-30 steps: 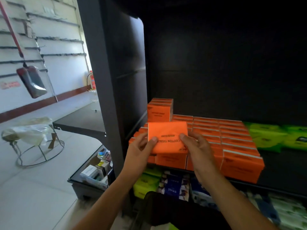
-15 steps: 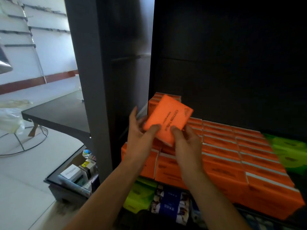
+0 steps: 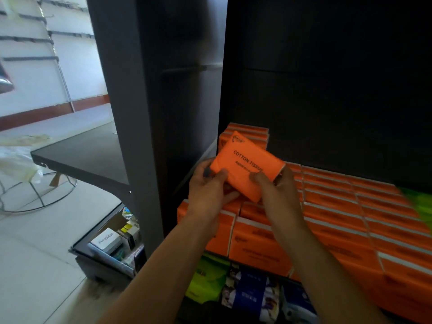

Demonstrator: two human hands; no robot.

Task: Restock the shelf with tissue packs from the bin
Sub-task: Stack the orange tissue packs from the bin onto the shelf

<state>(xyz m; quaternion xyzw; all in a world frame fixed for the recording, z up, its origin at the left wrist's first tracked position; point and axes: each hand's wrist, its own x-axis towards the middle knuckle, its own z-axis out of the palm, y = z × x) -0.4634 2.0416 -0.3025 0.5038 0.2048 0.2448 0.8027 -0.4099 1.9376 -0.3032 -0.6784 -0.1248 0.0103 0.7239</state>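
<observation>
**Examiner:** How was the pack held?

**Recorder:** Both hands gripped one orange tissue pack (image 3: pixel 245 164). The left hand (image 3: pixel 208 190) had its thumb pressed on the printed face at the lower left corner, with the fingers curled behind. The right hand (image 3: pixel 278 197) pinched the lower right end, thumb on the face and fingers wrapped round the edge. Both forearms rose from below, and the wrists were bent slightly inward.

**Examiner:** And the pack's position?

**Recorder:** It was tilted, printed face toward the camera, with "COTTON TISSUE" running down to the right. It was held over the left end of the shelf (image 3: pixel 327 90), above the front rows of orange packs (image 3: pixel 339 206). A taller orange stack (image 3: pixel 247 133) stood just behind it in the back left corner. Whether the pack touched that stack could not be told.

**Examiner:** Surroundings?

**Recorder:** Green packs (image 3: pixel 420 202) lay at the shelf's right end. Blue packs (image 3: pixel 250 293) and more green ones filled the tier below. Left of the grey upright (image 3: pixel 131 113) stood a floor crate (image 3: pixel 112 244) of small boxes.
</observation>
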